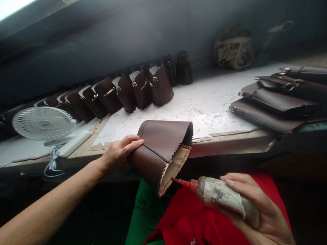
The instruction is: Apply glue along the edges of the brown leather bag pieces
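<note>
My left hand (127,149) grips a brown leather bag body (155,149) by its side, holding it tilted in front of the table edge. The bag's open end, with a zigzag-cut edge and pale lining, faces right toward me. In my right hand (255,200) is a glue bottle (222,195) wrapped in a dirty white covering. Its red nozzle points left, close to the lining edge at the bag's opening; whether it touches I cannot tell. The fingers of my right hand wrap round the bottle's rear part.
Rows of brown bag bodies (125,92) with gold buckles stand on the white-covered table (204,102). More bags (270,115) lie stacked at the right. A white fan (44,124) with a cable sits at the left edge. A cloth bag (233,49) rests at the back.
</note>
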Tool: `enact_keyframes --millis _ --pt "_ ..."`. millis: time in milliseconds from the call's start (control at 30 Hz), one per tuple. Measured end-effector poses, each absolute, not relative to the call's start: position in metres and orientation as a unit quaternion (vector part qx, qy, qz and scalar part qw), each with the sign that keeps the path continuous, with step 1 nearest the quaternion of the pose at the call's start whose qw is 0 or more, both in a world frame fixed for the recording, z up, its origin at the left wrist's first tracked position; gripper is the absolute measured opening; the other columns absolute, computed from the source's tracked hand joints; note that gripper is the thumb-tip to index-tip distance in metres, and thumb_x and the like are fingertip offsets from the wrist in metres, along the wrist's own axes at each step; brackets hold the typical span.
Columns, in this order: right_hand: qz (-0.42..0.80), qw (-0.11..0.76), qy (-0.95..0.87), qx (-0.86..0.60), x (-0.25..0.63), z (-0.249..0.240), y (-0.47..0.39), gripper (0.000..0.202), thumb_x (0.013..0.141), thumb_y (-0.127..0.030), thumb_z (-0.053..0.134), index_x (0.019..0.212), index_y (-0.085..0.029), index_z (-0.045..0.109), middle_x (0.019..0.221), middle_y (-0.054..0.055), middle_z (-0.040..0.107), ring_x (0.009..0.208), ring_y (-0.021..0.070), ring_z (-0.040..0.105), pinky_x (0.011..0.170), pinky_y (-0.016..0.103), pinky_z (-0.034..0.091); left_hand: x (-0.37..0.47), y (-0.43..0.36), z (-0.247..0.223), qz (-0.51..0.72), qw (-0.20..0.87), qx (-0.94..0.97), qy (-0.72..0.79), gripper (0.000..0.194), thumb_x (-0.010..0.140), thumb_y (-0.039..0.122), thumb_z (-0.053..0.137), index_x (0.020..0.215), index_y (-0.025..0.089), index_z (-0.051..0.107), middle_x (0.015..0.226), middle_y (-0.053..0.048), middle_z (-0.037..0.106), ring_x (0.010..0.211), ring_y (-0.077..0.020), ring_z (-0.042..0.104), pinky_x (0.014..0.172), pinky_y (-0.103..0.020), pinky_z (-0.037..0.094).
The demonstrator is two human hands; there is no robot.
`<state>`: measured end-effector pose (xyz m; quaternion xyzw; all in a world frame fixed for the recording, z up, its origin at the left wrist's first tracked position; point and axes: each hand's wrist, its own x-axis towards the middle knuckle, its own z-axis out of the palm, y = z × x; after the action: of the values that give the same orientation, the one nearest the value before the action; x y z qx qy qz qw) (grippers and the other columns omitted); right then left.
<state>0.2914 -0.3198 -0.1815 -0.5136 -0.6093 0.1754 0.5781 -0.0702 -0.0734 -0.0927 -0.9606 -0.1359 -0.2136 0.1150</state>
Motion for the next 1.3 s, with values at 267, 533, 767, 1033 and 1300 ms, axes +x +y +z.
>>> enact_keyframes --millis 267,533,767,1033,1300 --pt "0.105 0.581 -0.589 -0.552 0.295 -0.18 -0.318 0.046 0.094 -0.017 0.081 0.136 -0.028 0.065 0.129 0.01 0.067 0.114 0.0218 0.073 0.093 0.024 0.065 -0.071 -0.074 -0.094 -0.221 0.099 -0.959 -0.146 0.067 0.097 0.011 0.061 0.16 0.03 0.047 0.125 -0.01 0.073 0.102 -0.0223 0.079 0.082 -0.029 0.069" --pt "0.202 0.566 -0.607 -0.521 0.279 -0.178 -0.333 0.044 0.097 -0.022 0.079 0.138 -0.029 0.064 0.132 0.012 0.067 0.119 0.0274 0.075 0.086 0.028 0.068 -0.073 -0.074 -0.095 -0.215 0.1 -0.96 -0.15 0.064 0.098 0.015 0.063 0.158 0.03 0.048 0.126 -0.008 0.074 0.102 -0.0224 0.079 0.082 -0.03 0.069" --pt "0.077 0.572 -0.584 -0.571 0.295 -0.181 -0.317 0.049 0.094 -0.016 0.08 0.138 -0.028 0.064 0.13 0.01 0.067 0.113 0.0229 0.073 0.092 0.027 0.064 -0.07 -0.074 -0.093 -0.216 0.108 -0.96 -0.141 0.069 0.097 0.011 0.06 0.161 0.031 0.045 0.124 -0.009 0.074 0.101 -0.0227 0.079 0.081 -0.03 0.07" --pt "0.163 0.568 -0.608 -0.53 0.293 -0.183 -0.315 0.04 0.098 -0.021 0.079 0.134 -0.028 0.064 0.128 0.01 0.066 0.112 0.0209 0.076 0.081 0.019 0.065 -0.068 -0.074 -0.093 -0.218 0.122 -0.96 -0.128 0.062 0.1 0.012 0.057 0.16 0.026 0.045 0.122 -0.01 0.07 0.098 -0.0204 0.078 0.079 -0.026 0.068" --pt "0.174 0.61 -0.51 -0.581 0.301 -0.19 -0.299 0.032 0.092 -0.029 0.084 0.121 -0.029 0.072 0.122 0.006 0.073 0.098 0.0208 0.08 0.078 0.021 0.066 -0.069 -0.073 -0.093 -0.226 0.116 -0.956 -0.145 0.067 0.096 0.006 0.056 0.158 0.029 0.046 0.121 -0.01 0.071 0.099 -0.021 0.078 0.079 -0.026 0.068"
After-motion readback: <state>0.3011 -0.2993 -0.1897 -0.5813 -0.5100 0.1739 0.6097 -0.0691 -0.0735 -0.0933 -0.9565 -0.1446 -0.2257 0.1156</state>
